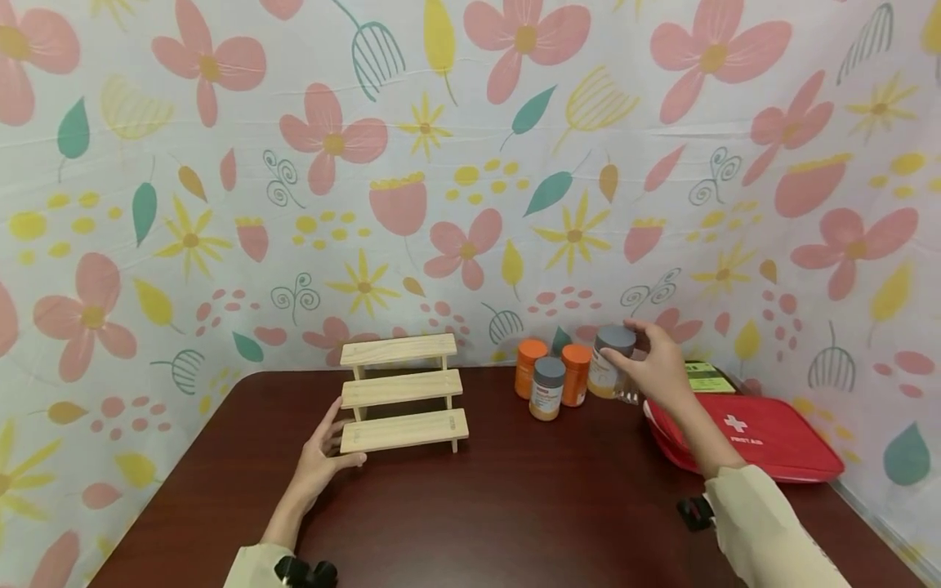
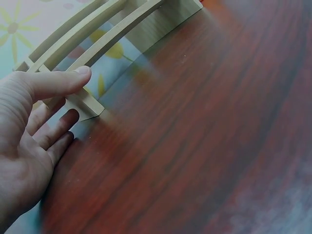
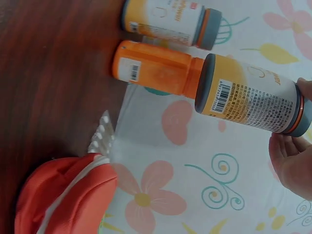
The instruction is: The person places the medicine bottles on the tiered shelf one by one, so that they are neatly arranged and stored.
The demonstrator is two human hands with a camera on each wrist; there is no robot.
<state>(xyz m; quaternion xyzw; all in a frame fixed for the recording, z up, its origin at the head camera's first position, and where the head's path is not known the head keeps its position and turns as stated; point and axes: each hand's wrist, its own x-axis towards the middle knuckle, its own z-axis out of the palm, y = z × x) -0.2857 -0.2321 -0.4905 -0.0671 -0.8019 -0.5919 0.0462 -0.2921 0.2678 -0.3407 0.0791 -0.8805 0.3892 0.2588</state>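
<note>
A pill bottle (image 1: pixel 604 377) with a grey lid hangs above the tabletop, its white and yellow label facing out. My right hand (image 1: pixel 659 374) grips it by the lid, thumb on one side and fingers on the other. In the right wrist view, the bottle's base overlaps an orange bottle (image 3: pixel 156 68). On the left stands a three-step wooden display rack (image 1: pixel 400 389). My left hand (image 1: pixel 314 467) holds its left end, with the thumb (image 2: pixel 61 82) at the lowest step and the other fingers partly hidden behind the wood.
Two orange bottles (image 1: pixel 525 382) and a smaller grey-lidded bottle (image 1: pixel 547 395) stand together near the back wall. A red first aid bag (image 1: pixel 764 445) lies at the right, with a green-yellow box (image 1: pixel 707 378) behind it. A blister pack (image 3: pixel 103 136) sits beside the bag.
</note>
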